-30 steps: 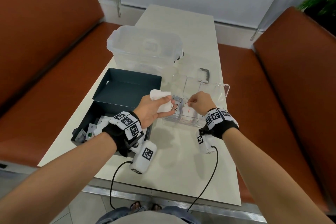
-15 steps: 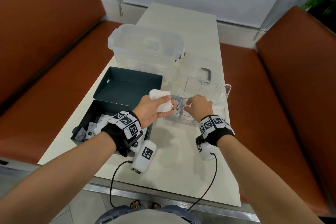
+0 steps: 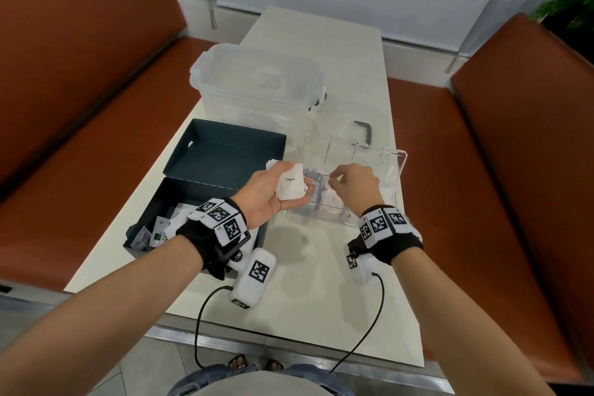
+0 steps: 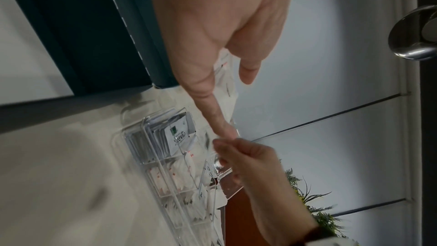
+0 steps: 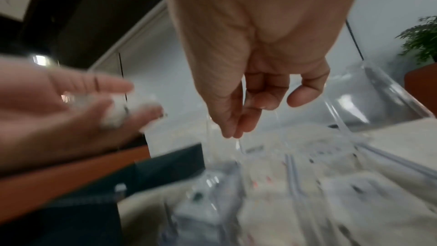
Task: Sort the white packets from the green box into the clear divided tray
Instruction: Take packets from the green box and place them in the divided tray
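At the left, the green box lies open on the table, loose packets being seen in its near corner. A bunch of white packets, the top one marked "Sugar", is gripped in the left hand, just beside the tray's left wall. Farther right, the clear divided tray is seen with filled compartments. Above these the right hand is held, thumb and forefinger brought together; whether anything is pinched cannot be told. Bare table is left nearer the person.

Right wrist view blurs the clear divided tray; packet print there unreadable.
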The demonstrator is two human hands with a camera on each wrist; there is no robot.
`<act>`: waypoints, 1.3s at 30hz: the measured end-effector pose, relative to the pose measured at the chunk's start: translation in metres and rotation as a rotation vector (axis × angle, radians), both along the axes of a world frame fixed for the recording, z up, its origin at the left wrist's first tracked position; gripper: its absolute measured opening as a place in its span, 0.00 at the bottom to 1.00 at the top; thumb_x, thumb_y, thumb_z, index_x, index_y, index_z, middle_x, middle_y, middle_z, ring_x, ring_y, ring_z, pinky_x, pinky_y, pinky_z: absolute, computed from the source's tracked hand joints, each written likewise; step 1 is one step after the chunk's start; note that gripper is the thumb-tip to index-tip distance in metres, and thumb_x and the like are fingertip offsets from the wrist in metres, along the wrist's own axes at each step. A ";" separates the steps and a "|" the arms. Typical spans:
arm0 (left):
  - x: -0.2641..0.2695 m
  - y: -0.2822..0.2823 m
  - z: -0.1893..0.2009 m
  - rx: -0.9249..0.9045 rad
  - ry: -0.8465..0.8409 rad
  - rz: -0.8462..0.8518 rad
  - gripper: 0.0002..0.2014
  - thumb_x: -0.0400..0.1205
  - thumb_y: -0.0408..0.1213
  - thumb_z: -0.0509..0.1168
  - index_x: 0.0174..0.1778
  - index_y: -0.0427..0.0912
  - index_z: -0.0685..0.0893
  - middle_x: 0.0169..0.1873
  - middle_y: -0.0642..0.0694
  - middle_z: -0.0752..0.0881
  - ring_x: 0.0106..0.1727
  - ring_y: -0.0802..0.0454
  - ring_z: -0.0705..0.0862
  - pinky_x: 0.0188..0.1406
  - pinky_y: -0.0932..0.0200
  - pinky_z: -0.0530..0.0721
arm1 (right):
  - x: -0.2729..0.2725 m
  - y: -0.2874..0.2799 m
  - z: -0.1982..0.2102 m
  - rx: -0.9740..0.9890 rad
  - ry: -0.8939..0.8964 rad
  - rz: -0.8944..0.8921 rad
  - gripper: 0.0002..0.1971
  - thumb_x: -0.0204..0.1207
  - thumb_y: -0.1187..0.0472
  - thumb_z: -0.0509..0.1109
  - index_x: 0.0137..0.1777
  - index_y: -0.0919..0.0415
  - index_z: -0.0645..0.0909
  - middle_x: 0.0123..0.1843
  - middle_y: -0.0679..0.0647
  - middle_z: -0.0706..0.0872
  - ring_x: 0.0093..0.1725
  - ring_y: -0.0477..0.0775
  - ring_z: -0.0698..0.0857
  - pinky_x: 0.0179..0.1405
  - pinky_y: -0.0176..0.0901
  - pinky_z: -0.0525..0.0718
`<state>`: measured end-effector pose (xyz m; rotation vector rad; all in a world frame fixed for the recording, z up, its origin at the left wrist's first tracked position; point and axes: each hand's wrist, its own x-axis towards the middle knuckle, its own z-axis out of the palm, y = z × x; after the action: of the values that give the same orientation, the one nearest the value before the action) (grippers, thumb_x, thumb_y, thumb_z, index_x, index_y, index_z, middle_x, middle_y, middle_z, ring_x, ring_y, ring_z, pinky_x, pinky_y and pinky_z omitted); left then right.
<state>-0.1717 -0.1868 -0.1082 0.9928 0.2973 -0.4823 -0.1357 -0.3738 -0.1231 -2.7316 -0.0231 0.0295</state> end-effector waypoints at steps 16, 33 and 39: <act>0.005 -0.035 0.023 0.176 -0.175 -0.113 0.16 0.79 0.22 0.68 0.64 0.29 0.80 0.57 0.35 0.87 0.56 0.41 0.88 0.45 0.54 0.91 | -0.013 -0.027 0.064 0.615 0.069 0.046 0.05 0.70 0.65 0.79 0.44 0.57 0.88 0.37 0.56 0.90 0.32 0.46 0.86 0.29 0.28 0.81; -0.001 -0.046 0.016 0.173 -0.136 -0.153 0.15 0.81 0.22 0.67 0.64 0.27 0.80 0.53 0.35 0.87 0.53 0.42 0.89 0.52 0.53 0.89 | 0.001 -0.116 0.013 0.191 0.254 -0.289 0.06 0.78 0.67 0.70 0.49 0.60 0.88 0.39 0.57 0.86 0.34 0.46 0.82 0.50 0.45 0.87; -0.003 -0.043 0.015 0.184 -0.142 -0.152 0.11 0.81 0.22 0.67 0.59 0.30 0.81 0.52 0.35 0.86 0.52 0.43 0.89 0.51 0.54 0.89 | -0.002 -0.113 -0.007 0.100 0.150 -0.235 0.05 0.76 0.66 0.72 0.48 0.58 0.88 0.37 0.53 0.84 0.34 0.46 0.79 0.29 0.32 0.74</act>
<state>-0.1751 -0.2297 -0.0928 1.2286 0.1406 -0.5265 -0.1374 -0.4871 -0.1304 -2.6073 0.3294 0.1617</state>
